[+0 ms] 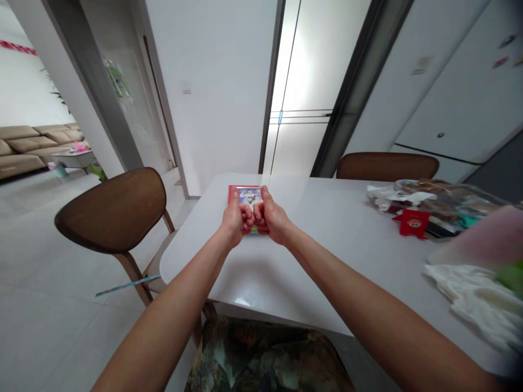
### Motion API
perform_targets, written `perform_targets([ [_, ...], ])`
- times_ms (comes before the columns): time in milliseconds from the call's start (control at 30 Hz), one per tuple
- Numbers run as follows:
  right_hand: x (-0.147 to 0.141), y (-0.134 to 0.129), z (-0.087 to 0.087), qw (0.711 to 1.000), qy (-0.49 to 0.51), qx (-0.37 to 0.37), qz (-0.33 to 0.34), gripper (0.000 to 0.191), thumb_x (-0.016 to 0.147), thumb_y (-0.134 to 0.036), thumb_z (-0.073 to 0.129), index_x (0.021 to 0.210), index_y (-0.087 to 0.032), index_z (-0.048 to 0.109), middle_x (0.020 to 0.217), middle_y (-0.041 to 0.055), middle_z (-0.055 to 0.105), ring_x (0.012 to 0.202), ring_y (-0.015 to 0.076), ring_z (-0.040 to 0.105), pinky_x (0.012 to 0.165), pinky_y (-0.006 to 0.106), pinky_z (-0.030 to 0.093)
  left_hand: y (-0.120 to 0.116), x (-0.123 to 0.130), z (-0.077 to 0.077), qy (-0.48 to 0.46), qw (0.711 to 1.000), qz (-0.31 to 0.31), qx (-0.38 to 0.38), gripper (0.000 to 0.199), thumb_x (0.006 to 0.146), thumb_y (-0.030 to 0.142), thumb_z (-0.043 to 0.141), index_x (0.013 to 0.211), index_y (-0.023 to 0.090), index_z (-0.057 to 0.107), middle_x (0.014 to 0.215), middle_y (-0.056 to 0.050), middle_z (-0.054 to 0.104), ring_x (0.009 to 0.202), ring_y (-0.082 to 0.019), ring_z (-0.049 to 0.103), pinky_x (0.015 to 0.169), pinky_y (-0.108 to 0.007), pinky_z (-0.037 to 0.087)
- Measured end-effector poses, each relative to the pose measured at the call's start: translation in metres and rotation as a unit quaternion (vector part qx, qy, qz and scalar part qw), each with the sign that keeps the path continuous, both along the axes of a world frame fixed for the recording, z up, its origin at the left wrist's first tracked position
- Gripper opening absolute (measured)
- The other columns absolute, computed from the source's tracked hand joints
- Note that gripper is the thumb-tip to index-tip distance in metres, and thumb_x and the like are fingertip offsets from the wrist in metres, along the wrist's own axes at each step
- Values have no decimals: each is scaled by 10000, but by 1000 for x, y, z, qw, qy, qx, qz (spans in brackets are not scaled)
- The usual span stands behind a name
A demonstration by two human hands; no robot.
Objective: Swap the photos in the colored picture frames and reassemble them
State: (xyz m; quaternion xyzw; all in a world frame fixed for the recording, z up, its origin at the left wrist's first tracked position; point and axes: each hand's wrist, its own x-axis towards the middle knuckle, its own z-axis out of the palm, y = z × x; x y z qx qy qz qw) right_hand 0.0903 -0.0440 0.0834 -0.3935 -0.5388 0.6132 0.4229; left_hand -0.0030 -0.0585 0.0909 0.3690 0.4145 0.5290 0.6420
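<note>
My left hand (234,220) and my right hand (274,218) are close together over the far part of the table, fingers curled and thumbs pointing away from me. Between them they grip a small rectangular picture card (250,195) by its two sides. It has a bluish-purple illustration with pale figures, and whether it is one card or a thin stack I cannot tell. Behind and below it shows a flat thing with a red edge (231,190), its lower rim greenish. My hands cover most of that one.
The white table (318,245) stretches to the right, where a red card-like piece (413,224), clear plastic packaging (445,196) and a white cloth (478,296) lie. Brown chairs stand at the left (118,209) and far side (388,165). A patterned strip (126,285) juts out at left.
</note>
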Motion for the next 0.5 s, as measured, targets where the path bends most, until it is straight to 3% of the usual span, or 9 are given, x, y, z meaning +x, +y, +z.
perform_targets([
  [133, -2, 6, -8, 986, -131, 96, -40, 612, 679, -723, 54, 419, -217, 280, 318, -68, 251, 275, 55, 201, 309, 211, 196, 7, -2, -11, 9, 1000, 16, -9, 669, 691, 724, 160, 350, 178, 342, 239, 37, 357, 205, -26, 232, 295, -163, 129],
  [233, 0, 15, -16, 965, -185, 160, -90, 604, 743, -642, 31, 455, -212, 342, 378, -33, 349, 341, 91, 339, 379, 238, 297, 12, -6, -24, 25, 999, 35, -29, 644, 741, 665, 207, 426, 152, 437, 338, 31, 434, 258, -40, 327, 305, -167, 224],
  [333, 7, 27, -27, 927, -257, 237, -135, 438, 767, -540, 304, 602, -184, 498, 649, 40, 545, 672, 169, 512, 617, 292, 385, 12, -9, -42, 44, 996, 46, -61, 353, 826, 430, 401, 829, 116, 562, 779, -33, 599, 606, -119, 569, 533, -261, 463],
  [400, 14, 32, -35, 899, -308, 279, -137, 221, 675, -390, 540, 733, -177, 558, 854, 70, 565, 891, 224, 469, 771, 343, 339, 10, -8, -55, 54, 994, 45, -80, 264, 823, 295, 476, 1047, 155, 482, 1042, -53, 532, 856, -171, 555, 717, -366, 470],
  [500, 20, 29, -46, 864, -372, 318, -118, 213, 588, -160, 592, 801, -169, 588, 919, 92, 549, 973, 261, 416, 839, 401, 276, 7, -5, -72, 60, 993, 53, -90, 275, 821, 284, 483, 1069, 166, 469, 1079, -53, 513, 892, -180, 542, 740, -384, 463],
])
